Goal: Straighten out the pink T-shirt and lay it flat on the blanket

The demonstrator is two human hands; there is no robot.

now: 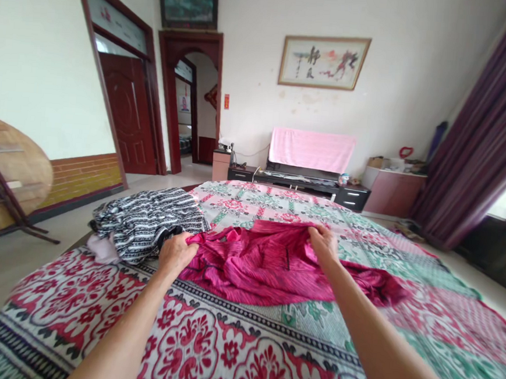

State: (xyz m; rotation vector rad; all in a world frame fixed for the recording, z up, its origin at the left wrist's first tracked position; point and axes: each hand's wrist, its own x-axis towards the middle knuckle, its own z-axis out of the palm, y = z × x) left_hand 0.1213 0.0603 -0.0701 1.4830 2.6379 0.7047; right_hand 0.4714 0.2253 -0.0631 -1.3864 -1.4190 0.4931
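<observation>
Head view, looking forward and down over a bed (205, 349) covered by a red, green and white floral spread. A magenta garment (273, 267) is seen lying crumpled on the spread near the middle of the bed, between the two forearms. The left hand (177, 252) is closed on the garment's left edge, a fold of cloth being pinched at the fingers; the fingertips themselves are hidden by the back of the hand and the fabric. The right hand (324, 243) is clenched on the garment's upper edge, with cloth gathered under the fingers, which are likewise only partly shown. The garment's right portion is trailed past the right forearm, and its shape (sleeves, collar) cannot be made out from the folds.

Just beside the left hand, a pile of black-and-white patterned clothing (149, 222) is heaped on the bed; a pale piece is partly covered beneath it, and whether the pile touches the magenta garment cannot be told. Both forearms are cut off by the lower frame edge.

In the background, a low cabinet (310, 185) draped with a pink cloth (312, 149) is set against the far wall, under a framed picture (323, 61). A folded round table (9, 170) is cropped at the left edge, and dark purple curtains (484, 143) at the right.
</observation>
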